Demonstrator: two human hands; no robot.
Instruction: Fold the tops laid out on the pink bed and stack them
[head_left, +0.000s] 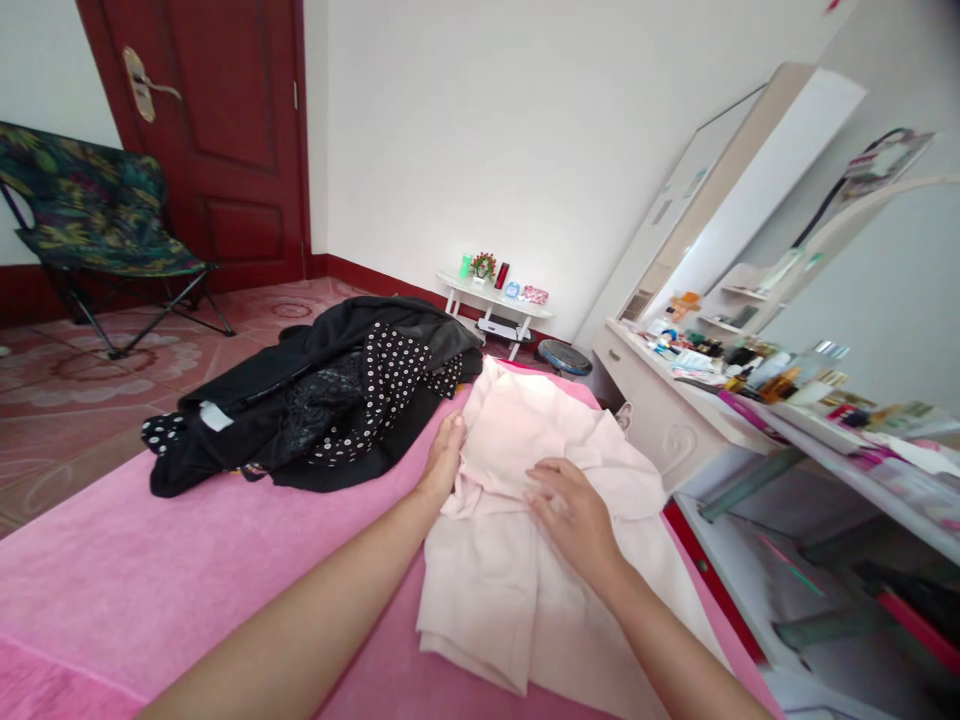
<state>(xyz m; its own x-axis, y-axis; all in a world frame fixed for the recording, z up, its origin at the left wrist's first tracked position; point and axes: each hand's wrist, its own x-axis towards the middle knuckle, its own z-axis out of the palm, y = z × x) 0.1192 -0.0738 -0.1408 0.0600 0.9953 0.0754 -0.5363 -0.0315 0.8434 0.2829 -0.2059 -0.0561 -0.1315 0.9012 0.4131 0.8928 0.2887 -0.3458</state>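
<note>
A pale pink garment (487, 590) lies spread over the pink bed cover (247, 560), its upper part bunched or folded over. At the garment's left edge rests my left hand (445, 455), its fingers pointing away from me and its side against the cloth. My right hand (574, 510) is over the middle of the garment, palm down with its fingers apart and slightly bent; whether the fingertips press on the cloth is hard to tell. Left of the hands sits a heap of black clothes (262, 400), with a white-dotted black piece (394, 385) on it.
A dressing table (652, 410) crowded with bottles stands at the right, beside a mirror. Beyond the bed are a small white table (495, 293) and a round stool (564, 357). A patterned folding chair (97, 215) stands by the red door (217, 130) at the left.
</note>
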